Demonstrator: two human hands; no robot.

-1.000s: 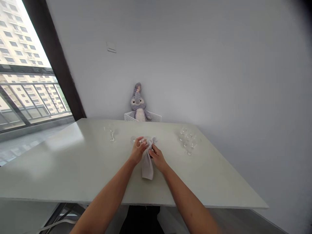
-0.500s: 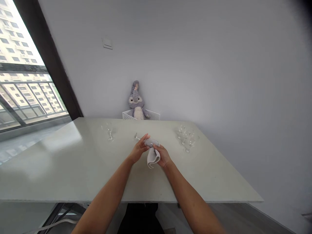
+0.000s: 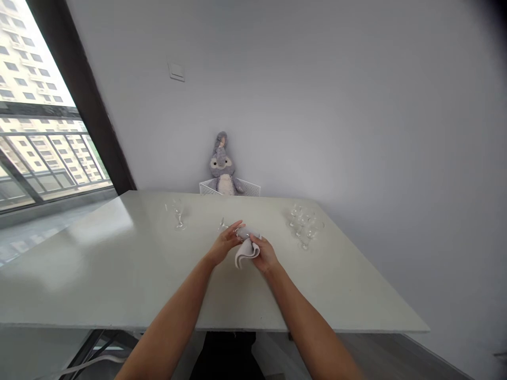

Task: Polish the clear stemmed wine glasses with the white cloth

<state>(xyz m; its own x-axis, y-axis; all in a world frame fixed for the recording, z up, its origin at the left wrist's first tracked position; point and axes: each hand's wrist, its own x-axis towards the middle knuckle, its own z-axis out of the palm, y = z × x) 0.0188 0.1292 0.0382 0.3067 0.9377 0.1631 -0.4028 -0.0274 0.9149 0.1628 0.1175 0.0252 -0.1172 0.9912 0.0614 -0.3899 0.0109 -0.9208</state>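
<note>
A stemmed glass (image 3: 243, 232) lies sideways between my hands, its foot pointing left and its bowl to the right. My left hand (image 3: 225, 246) is closed round the glass near the stem and the lower bowl. At the rim end, my right hand (image 3: 264, 254) grips a pale cloth (image 3: 246, 249); part of the cloth seems tucked into the bowl, and the rest hangs in a fold below. One stemmed glass (image 3: 179, 215) stands apart on the left. Several more glasses (image 3: 304, 224) stand grouped on the right.
The white table (image 3: 130, 279) reaches from the wall to my body. Behind its far edge a grey plush toy (image 3: 225, 168) sits in a white basket (image 3: 251, 189). A window is at the left, and a cable hangs below the table at lower left.
The hanging fold of cloth has swung left and up a little. The held glass has turned slightly, with both hands still on it and the cloth.
</note>
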